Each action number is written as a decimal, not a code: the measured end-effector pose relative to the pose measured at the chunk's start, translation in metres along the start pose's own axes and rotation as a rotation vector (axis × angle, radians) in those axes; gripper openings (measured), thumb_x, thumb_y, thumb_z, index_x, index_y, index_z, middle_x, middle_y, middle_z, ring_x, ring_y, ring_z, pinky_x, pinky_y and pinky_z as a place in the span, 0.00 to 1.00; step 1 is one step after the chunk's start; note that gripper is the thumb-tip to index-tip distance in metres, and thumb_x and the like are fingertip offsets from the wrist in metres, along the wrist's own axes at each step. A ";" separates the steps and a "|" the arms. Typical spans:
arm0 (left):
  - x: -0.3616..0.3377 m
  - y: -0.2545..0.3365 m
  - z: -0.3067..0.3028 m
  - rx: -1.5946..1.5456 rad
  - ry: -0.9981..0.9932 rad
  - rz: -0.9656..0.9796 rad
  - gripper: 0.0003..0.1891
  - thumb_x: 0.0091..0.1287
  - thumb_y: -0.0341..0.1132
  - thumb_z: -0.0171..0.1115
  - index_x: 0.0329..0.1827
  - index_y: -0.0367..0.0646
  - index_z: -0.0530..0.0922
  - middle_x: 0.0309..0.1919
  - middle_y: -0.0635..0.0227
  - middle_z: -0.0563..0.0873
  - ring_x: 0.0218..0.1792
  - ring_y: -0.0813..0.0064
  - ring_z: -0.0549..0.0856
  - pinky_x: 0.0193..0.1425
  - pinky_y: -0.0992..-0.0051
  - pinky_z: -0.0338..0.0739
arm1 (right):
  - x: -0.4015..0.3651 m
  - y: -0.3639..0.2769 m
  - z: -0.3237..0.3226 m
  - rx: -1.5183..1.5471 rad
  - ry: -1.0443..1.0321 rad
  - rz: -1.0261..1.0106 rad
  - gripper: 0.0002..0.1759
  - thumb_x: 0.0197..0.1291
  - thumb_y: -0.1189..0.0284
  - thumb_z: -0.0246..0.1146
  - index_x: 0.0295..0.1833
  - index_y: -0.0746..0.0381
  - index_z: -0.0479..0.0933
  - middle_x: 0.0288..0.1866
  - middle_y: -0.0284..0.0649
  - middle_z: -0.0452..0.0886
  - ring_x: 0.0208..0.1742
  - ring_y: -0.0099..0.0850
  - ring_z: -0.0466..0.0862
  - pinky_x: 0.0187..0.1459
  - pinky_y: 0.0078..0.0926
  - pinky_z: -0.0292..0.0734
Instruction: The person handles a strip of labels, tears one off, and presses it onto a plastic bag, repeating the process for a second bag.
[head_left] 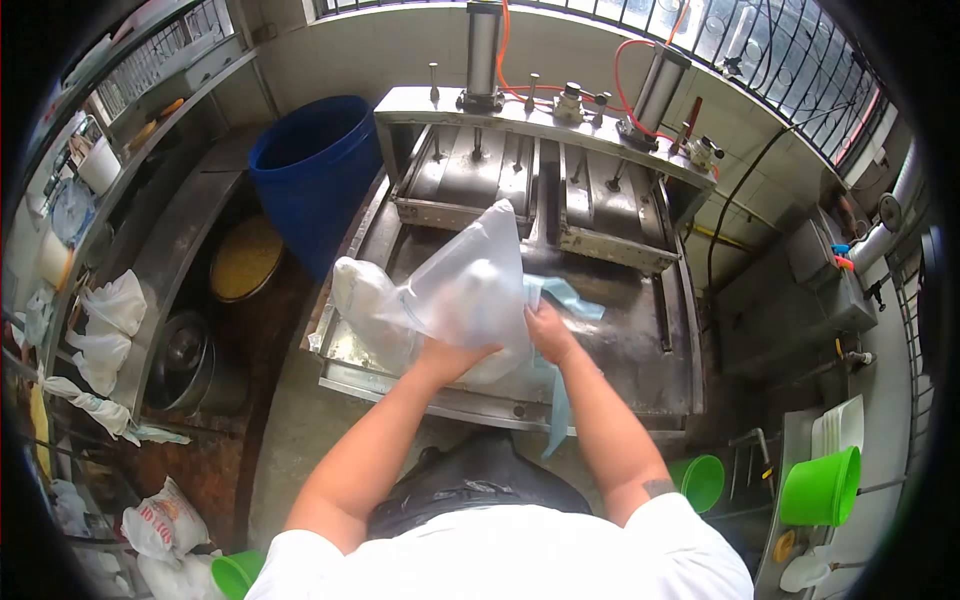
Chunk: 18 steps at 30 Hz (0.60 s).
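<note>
A translucent plastic bag [465, 275] is held up over the front of a metal press table. My left hand [455, 360] is under and behind its lower part, the fingers mostly hidden by the plastic. My right hand [546, 328] is closed at the bag's right edge, where a light blue strip [565, 295] also passes; the strip hangs down beside my right forearm. Left of the bag, a white plastic bag [362, 288] rests on the table.
The metal table [620, 365] carries two press trays under upright cylinders [484, 55]. A tall blue barrel [315, 170] stands behind on the left. Green buckets [820, 487] are at the right, a shelf with white bags [115, 303] at the left.
</note>
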<state>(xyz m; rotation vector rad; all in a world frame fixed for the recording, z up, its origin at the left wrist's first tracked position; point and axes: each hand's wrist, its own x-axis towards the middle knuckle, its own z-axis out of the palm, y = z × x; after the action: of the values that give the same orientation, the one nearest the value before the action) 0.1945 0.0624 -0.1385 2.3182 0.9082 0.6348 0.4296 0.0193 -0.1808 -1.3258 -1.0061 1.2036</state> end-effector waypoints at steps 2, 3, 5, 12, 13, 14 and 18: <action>-0.001 -0.017 0.003 0.054 -0.027 0.016 0.58 0.58 0.53 0.82 0.86 0.41 0.55 0.82 0.46 0.61 0.82 0.49 0.60 0.85 0.58 0.57 | -0.020 -0.007 0.011 -0.120 0.063 0.043 0.32 0.79 0.52 0.61 0.75 0.66 0.73 0.65 0.40 0.83 0.65 0.30 0.80 0.67 0.31 0.75; -0.003 -0.020 0.002 0.055 -0.023 0.011 0.58 0.58 0.53 0.82 0.86 0.41 0.55 0.82 0.46 0.61 0.82 0.49 0.60 0.85 0.58 0.57 | -0.027 -0.006 0.015 -0.118 0.055 0.018 0.33 0.79 0.52 0.62 0.76 0.65 0.72 0.68 0.41 0.81 0.67 0.31 0.78 0.70 0.32 0.72; -0.011 -0.025 0.002 0.079 -0.106 -0.045 0.56 0.59 0.50 0.82 0.86 0.41 0.56 0.82 0.47 0.60 0.82 0.49 0.60 0.85 0.58 0.57 | -0.034 0.010 0.018 -0.107 0.058 0.002 0.33 0.79 0.53 0.62 0.77 0.65 0.71 0.70 0.41 0.80 0.70 0.32 0.77 0.73 0.34 0.69; -0.039 -0.050 0.011 -0.470 -0.208 -0.231 0.50 0.59 0.42 0.80 0.82 0.38 0.61 0.78 0.52 0.68 0.77 0.55 0.69 0.81 0.61 0.65 | -0.046 0.012 0.017 -0.155 0.005 0.000 0.30 0.77 0.58 0.65 0.78 0.59 0.72 0.66 0.38 0.84 0.67 0.30 0.80 0.70 0.34 0.72; -0.046 -0.050 0.011 -0.473 -0.234 -0.306 0.49 0.58 0.42 0.81 0.81 0.37 0.64 0.76 0.53 0.72 0.75 0.56 0.71 0.79 0.62 0.66 | -0.052 0.004 0.018 -0.150 0.031 0.004 0.30 0.77 0.58 0.65 0.78 0.59 0.72 0.66 0.38 0.84 0.67 0.30 0.80 0.70 0.34 0.72; -0.053 -0.052 0.008 -0.474 -0.258 -0.382 0.48 0.58 0.42 0.81 0.80 0.37 0.66 0.73 0.54 0.75 0.73 0.57 0.74 0.78 0.63 0.68 | -0.058 -0.005 0.018 -0.240 0.056 -0.035 0.30 0.77 0.58 0.65 0.77 0.59 0.73 0.66 0.40 0.84 0.68 0.32 0.80 0.70 0.35 0.73; -0.082 -0.049 -0.018 -0.490 -0.227 -0.311 0.44 0.56 0.41 0.83 0.75 0.37 0.72 0.69 0.56 0.79 0.71 0.60 0.76 0.77 0.62 0.68 | -0.061 -0.027 0.014 -0.272 0.126 -0.199 0.30 0.75 0.57 0.67 0.76 0.60 0.73 0.68 0.45 0.84 0.69 0.36 0.81 0.69 0.37 0.74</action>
<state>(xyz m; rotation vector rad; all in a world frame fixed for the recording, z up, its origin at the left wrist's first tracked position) 0.1075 0.0395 -0.1752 1.7281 0.8666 0.3962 0.4087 -0.0353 -0.1463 -1.4525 -1.2096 0.8445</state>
